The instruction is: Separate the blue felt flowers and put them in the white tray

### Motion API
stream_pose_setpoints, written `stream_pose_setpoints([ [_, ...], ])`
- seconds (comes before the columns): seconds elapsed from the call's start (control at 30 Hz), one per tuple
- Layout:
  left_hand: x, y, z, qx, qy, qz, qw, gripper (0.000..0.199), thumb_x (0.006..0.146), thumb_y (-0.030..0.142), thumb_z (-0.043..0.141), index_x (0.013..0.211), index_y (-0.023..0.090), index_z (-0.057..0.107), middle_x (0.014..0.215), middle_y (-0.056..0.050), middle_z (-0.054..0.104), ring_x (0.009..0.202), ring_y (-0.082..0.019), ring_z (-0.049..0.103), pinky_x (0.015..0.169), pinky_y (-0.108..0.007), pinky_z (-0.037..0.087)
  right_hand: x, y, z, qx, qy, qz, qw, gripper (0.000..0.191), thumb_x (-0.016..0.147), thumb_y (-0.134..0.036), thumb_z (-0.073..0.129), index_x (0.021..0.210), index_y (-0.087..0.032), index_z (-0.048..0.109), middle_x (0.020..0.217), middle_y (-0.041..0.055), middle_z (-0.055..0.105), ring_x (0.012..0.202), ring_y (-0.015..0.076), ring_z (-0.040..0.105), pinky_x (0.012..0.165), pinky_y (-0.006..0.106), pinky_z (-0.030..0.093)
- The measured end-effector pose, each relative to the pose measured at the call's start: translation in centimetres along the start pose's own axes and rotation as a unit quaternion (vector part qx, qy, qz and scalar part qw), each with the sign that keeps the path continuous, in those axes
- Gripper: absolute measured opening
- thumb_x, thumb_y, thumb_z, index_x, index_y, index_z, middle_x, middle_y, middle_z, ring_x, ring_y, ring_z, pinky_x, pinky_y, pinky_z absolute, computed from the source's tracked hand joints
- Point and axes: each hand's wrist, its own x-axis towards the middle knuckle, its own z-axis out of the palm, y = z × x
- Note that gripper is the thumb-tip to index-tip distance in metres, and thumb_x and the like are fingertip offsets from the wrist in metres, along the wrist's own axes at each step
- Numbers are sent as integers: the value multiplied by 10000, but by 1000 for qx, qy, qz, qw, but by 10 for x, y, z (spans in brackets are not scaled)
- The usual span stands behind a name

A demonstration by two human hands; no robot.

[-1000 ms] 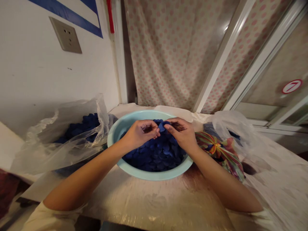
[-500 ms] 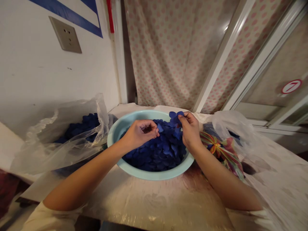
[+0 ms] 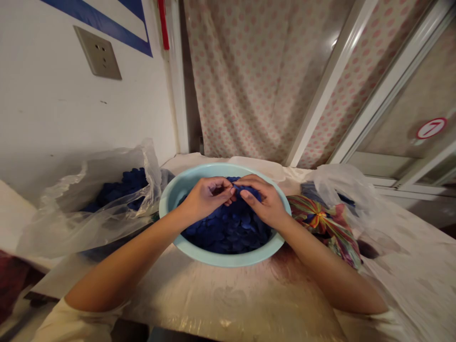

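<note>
A pale blue-green basin (image 3: 228, 261) holds a heap of dark blue cloth-like flower petals (image 3: 228, 232). Over the heap, my left hand (image 3: 210, 195) pinches a small blue petal piece between thumb and forefinger; the fingers mostly cover it. My right hand (image 3: 263, 197) meets it from the right, with its forefinger at the left fingertips. Blue petal material (image 3: 252, 191) shows between the right thumb and fingers, but its exact outline is partly hidden. Both hands hang above the basin's middle, and the wrists cross its rim on either side.
To the left, a clear plastic bag (image 3: 71, 228) lies open with more blue petals (image 3: 123, 187) inside. At right are a colourful gathered cloth bundle (image 3: 324, 223) and another clear bag (image 3: 351, 190). A wall socket (image 3: 99, 53) and a dotted curtain (image 3: 249, 80) stand behind the table (image 3: 228, 299).
My right hand has moved left and slightly down, bringing the blue flower piece it held up at the far rim to my left fingertips. The left hand stays almost still.
</note>
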Motion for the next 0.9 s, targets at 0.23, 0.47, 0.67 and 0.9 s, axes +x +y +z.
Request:
stream_pose_setpoints([
  [0.23, 0, 3, 1, -25, 3, 17, 1000, 160, 796, 206, 528, 662, 127, 566, 560, 34, 571, 523, -56, 543, 540, -163, 464, -1, 8, 0, 45, -29, 1, 999, 257, 774, -339, 625, 1000, -216, 642, 986, 66, 654, 936, 175, 604, 860, 344, 474],
  [0.47, -1, 2, 1, -21, -4, 7, 1000, 152, 797, 210, 538, 685, 119, 585, 588, 19, 592, 537, -56, 552, 546, -162, 469, 0, 7, 1, 86, -22, 16, 996, 185, 811, -320, 579, 939, -217, 666, 939, 53, 667, 893, 163, 614, 830, 327, 479],
  [0.67, -2, 1, 2, 20, -14, 1, 1000, 136, 774, 231, 562, 689, 125, 575, 601, 4, 610, 527, -62, 550, 504, -160, 446, 1, 7, 1, 50, 47, 99, 993, 214, 815, -342, 546, 714, -176, 636, 694, 11, 632, 676, 137, 578, 657, 262, 460],
  [0.9, -3, 3, -1, 16, -7, 7, 1000, 124, 717, 178, 583, 623, 130, 519, 586, 0, 604, 514, -66, 552, 496, -166, 441, 2, 37, -5, 68, 223, 222, 947, 211, 752, -347, 563, 646, -167, 594, 582, -23, 538, 545, 104, 465, 548, 234, 377],
])
